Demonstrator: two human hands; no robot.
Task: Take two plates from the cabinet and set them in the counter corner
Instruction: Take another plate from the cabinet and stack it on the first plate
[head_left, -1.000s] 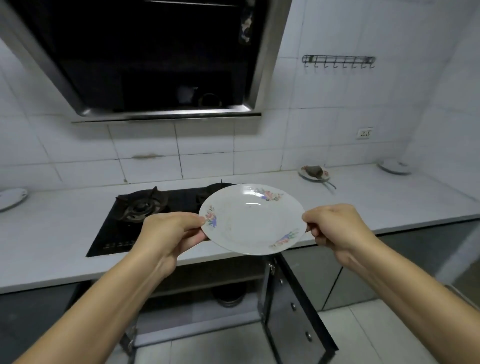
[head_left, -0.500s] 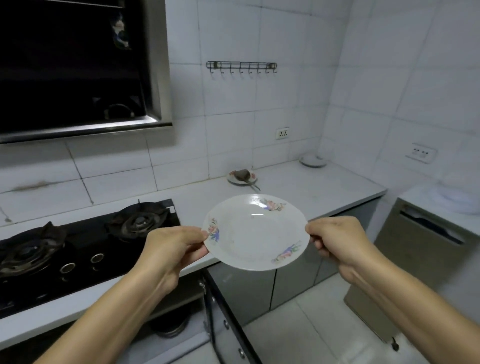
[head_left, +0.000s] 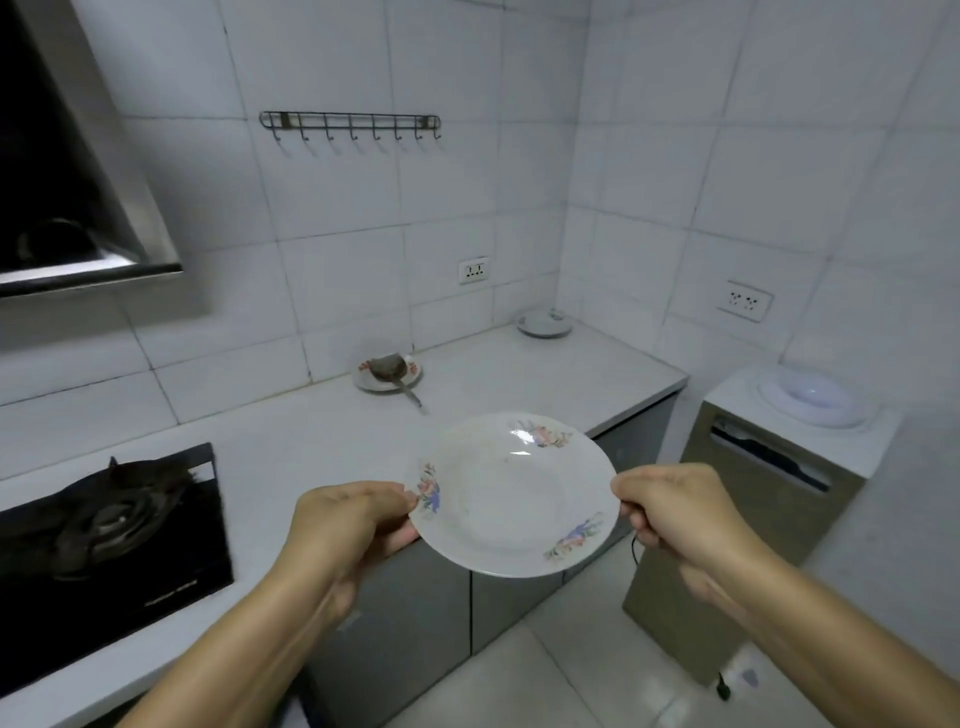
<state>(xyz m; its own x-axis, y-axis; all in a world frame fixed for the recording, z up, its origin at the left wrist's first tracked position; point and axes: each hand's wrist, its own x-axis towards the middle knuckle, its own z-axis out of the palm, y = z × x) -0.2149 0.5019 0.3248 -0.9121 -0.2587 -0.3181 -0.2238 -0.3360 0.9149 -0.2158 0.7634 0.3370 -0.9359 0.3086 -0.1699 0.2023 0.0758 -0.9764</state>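
Note:
A white plate with small flower prints on its rim is held level in the air, over the front edge of the white counter. My left hand grips its left rim and my right hand grips its right rim. In the far counter corner lies another white plate, upside down as far as I can tell. The cabinet is out of view.
A plate with a dark spatula sits against the back wall. A black gas hob is at the left under the hood. A beige appliance stands right of the counter end, with a white dish on top.
The view has swung right, from the hob toward the counter corner. Both hands keep the plate in the same grip, carried rightward along the counter. The open cabinet door has left the view.

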